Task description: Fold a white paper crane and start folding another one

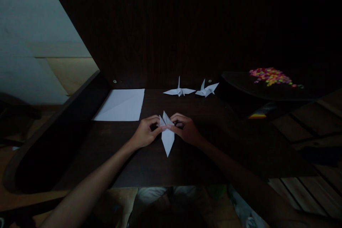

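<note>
A partly folded white paper crane (167,141) is held over the dark desk, its long point toward me and two narrow points facing away. My left hand (147,131) pinches its left side, thumb on top near the middle. From the right, my right hand (185,128) pinches the other side, its thumb almost meeting the left one. The fingertips beneath the paper are hidden. Beyond my hands, two finished white paper cranes (179,91) (207,89) stand near the back panel.
A stack of white paper (120,105) lies at the back left of the desk (149,171). On a dark curved shelf (240,83) to the right is a pile of small colourful pieces (272,76). A raised side panel (53,139) borders the left.
</note>
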`<state>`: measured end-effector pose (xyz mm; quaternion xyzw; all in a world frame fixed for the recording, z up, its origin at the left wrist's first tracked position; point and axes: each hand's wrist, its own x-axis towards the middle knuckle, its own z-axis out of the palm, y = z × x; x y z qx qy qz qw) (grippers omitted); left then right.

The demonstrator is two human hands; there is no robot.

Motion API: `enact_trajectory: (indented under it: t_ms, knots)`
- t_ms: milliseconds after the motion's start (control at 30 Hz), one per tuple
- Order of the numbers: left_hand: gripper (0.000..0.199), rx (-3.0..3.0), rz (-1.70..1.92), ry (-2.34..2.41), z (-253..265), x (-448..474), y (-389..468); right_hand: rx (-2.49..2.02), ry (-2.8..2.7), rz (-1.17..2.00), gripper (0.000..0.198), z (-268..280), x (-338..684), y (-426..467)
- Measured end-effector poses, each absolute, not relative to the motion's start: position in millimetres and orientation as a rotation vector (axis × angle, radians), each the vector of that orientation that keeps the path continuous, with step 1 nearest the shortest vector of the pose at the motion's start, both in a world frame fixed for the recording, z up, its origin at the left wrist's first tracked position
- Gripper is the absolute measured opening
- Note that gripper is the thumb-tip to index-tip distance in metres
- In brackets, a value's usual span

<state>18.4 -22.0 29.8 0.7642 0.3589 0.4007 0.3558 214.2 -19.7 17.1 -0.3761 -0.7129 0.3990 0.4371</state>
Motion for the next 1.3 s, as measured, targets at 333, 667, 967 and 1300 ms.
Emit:
enact_trajectory:
  t_ms: [333, 667, 967, 1300]
  knots:
    - [0.022, 1.929, 1.014, 0.929, 27, 21, -24, -0.918, -1.706, 1.079, 0.015, 20, 212, -20]
    - [0.027, 1.919, 0.992, 0.923, 25, 24, -27, -0.895, -1.695, 1.037, 0.019, 24, 213, -20]
    - [0.015, 2.093, 1.241, 1.007, 21, 25, -25, -0.97, -1.78, 0.647, 0.013, 21, 212, -22]
    - [0.011, 2.129, 1.243, 1.017, 21, 23, -25, -0.961, -1.876, 0.616, 0.017, 25, 213, -19]
